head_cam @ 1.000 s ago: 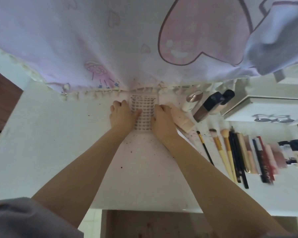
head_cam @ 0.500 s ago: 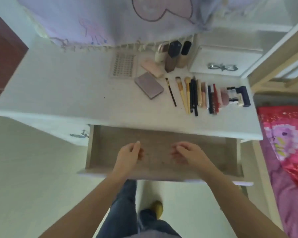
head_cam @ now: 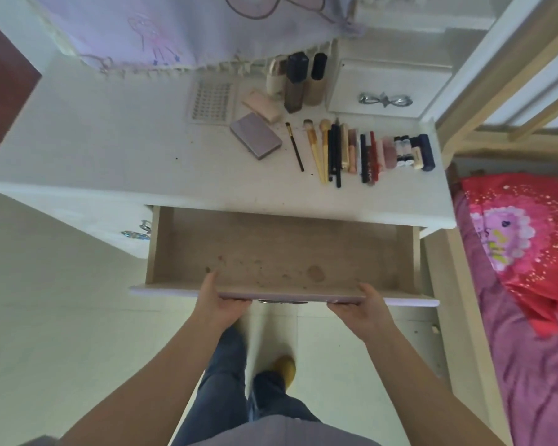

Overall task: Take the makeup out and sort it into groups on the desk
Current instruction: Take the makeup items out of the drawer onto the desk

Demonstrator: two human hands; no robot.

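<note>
The makeup (head_cam: 364, 149) is lying in sorted rows on the white desk (head_cam: 110, 149), well beyond the fingers and apart from them. Farthest from the fingers, three upright bottles (head_cam: 295, 80) are standing just beside a small white drawer box (head_cam: 384, 88). A dotted sheet (head_cam: 210, 102) is lying flat to the left of the bottles, with a pink tube (head_cam: 261, 105) and a mauve palette (head_cam: 255, 140) just beside it. To the right of the palette, brushes (head_cam: 316, 149) and pencils are lining up side by side, then lipsticks (head_cam: 369, 156), with a dark blue case (head_cam: 427, 152) closing the row.

The open drawer (head_cam: 281, 249) is sticking out between the desk and the person. The left hand (head_cam: 218, 304) is gripping the drawer's front panel, thumb lying over the top edge and fingers curling underneath. The right hand (head_cam: 364, 309) is gripping the same panel farther right, thumb on top and fingers wrapping below. Between the two hands, a metal handle (head_cam: 282, 301) is peeking out under the panel. The drawer floor ahead of the fingers is showing brown stains.

A bed (head_cam: 522, 268) with a pink and red cover is lying to the right of the right hand.
</note>
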